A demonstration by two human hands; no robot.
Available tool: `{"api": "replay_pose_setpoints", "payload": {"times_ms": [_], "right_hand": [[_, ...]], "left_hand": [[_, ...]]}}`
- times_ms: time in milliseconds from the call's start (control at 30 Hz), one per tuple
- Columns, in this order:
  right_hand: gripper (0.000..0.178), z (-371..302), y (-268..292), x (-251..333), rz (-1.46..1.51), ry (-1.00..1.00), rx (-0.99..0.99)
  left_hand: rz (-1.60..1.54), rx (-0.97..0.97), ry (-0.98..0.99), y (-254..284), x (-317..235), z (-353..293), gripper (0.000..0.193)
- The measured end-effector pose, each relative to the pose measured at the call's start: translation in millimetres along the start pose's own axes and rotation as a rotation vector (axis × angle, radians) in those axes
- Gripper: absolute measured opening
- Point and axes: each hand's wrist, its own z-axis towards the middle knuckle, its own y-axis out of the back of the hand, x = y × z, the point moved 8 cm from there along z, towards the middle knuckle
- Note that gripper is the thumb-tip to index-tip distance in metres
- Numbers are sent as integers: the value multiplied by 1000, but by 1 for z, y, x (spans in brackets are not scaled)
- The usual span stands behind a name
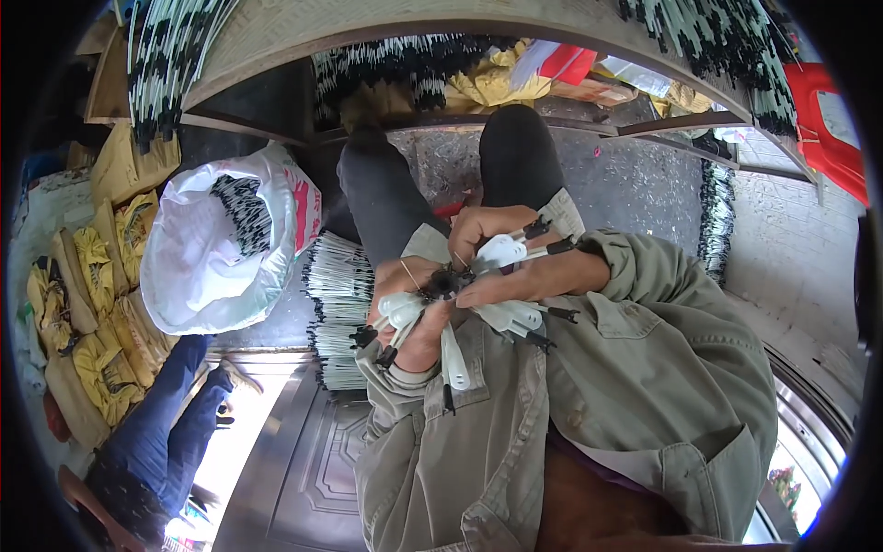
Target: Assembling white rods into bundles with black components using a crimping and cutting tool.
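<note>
Between my knees I hold a dark round hub (443, 283) from which several white plastic arms with black forked tips fan outward. My left hand (416, 280) is closed round the hub's left side, with white arms (399, 311) sticking out past its fingers. My right hand (543, 274) grips from the other side, its thumb pressed against the hub, and more white arms (511, 317) stick out below it. A thin wire (410, 278) shows near my left fingers. What lies under the fingers is hidden.
At left, an open white sack (212, 313) holds black-tipped rods (241, 210). A stack of pale rods (338, 304) stands by my left leg. Beyond my knees is a wooden table (441, 20) bearing more rods; yellow bundles (97, 258) lie far left. Another person's legs (152, 442) are at lower left.
</note>
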Motion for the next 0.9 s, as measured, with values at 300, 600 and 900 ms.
{"api": "replay_pose_setpoints", "payload": {"times_ms": [300, 600, 900], "right_hand": [[24, 8, -3, -3, 195, -284, 12], [20, 7, 0, -10, 353, -273, -30], [17, 10, -1, -7, 377, -247, -73]], "left_hand": [[-18, -158, -40, 5, 7, -9, 39], [-187, 109, 169, 6, 14, 6, 31], [-184, 159, 230, 2, 17, 7, 35]]}}
